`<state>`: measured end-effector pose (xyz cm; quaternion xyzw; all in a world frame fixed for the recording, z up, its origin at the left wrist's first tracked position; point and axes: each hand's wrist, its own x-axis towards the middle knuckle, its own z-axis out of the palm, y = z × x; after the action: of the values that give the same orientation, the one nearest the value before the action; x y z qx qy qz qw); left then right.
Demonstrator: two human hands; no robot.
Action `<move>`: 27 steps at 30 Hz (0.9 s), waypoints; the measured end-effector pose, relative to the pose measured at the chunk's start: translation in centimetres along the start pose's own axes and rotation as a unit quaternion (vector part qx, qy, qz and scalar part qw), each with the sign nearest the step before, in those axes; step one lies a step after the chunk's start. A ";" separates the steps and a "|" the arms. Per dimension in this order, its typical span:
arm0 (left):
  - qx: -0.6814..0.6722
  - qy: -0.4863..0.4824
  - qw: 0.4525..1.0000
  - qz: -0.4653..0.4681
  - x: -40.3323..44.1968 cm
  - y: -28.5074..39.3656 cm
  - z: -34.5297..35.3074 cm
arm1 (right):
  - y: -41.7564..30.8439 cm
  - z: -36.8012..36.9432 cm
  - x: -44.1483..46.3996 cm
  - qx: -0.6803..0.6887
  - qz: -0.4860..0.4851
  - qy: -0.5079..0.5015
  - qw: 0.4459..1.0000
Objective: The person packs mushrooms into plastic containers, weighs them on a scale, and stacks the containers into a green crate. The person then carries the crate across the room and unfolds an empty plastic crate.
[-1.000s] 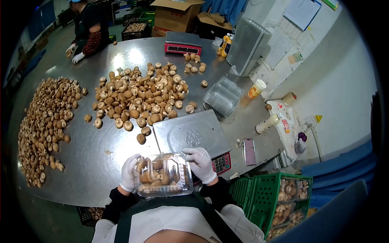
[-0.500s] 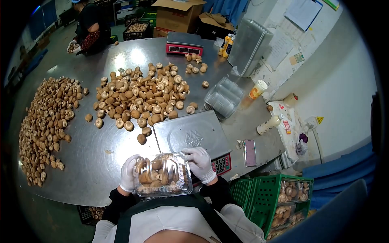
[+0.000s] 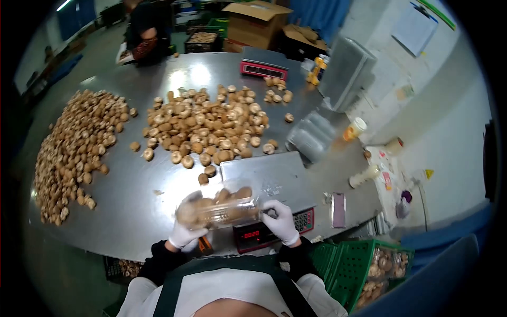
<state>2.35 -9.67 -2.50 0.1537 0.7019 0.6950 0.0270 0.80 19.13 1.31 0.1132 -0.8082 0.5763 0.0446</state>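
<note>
Clear plastic box (image 3: 229, 213) — mushrooms (image 3: 243, 193) inside — between two white-gloved hands (image 3: 185, 234) (image 3: 281, 223).

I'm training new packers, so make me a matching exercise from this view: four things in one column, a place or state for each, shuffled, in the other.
Things:
1. Mushroom-filled clear box
2. Phone
3. Near scale
4. Clipboard

Places or states:
A. Against the wall
B. Showing lit red digits
C. Between the left hand and the right hand
D. Lying just right of the near scale

Pairs: 1-C, 2-D, 3-B, 4-A
</note>
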 end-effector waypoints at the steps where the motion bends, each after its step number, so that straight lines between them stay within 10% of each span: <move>1: 0.027 0.004 1.000 0.014 0.1 0.1 -0.4 | -1.0 0.3 -0.1 0.016 0.012 -0.008 1.000; 3: -0.240 0.092 0.963 -0.081 0.6 1.7 1.1 | -1.5 1.1 -0.4 0.048 0.054 -0.012 0.997; 11: -0.390 0.046 0.914 -0.101 3.3 2.5 5.3 | -4.7 5.2 -1.4 0.382 -0.012 0.136 0.914; 17: -0.283 -0.290 0.906 -0.122 1.9 2.2 10.6 | -3.1 0.4 -6.2 0.493 0.056 0.275 0.823; 21: -0.261 -0.377 0.878 -0.137 2.0 2.1 12.0 | -6.4 -6.3 -12.6 0.234 -0.003 0.491 0.839; 27: -0.255 -0.424 0.855 -0.153 3.2 1.8 12.8 | -14.4 -13.7 -29.3 -0.009 -0.002 0.738 0.674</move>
<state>2.83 3.53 -0.60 0.3113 0.4352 0.7045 0.4663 31.84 31.40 13.19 -0.3480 -0.5171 0.4647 0.6290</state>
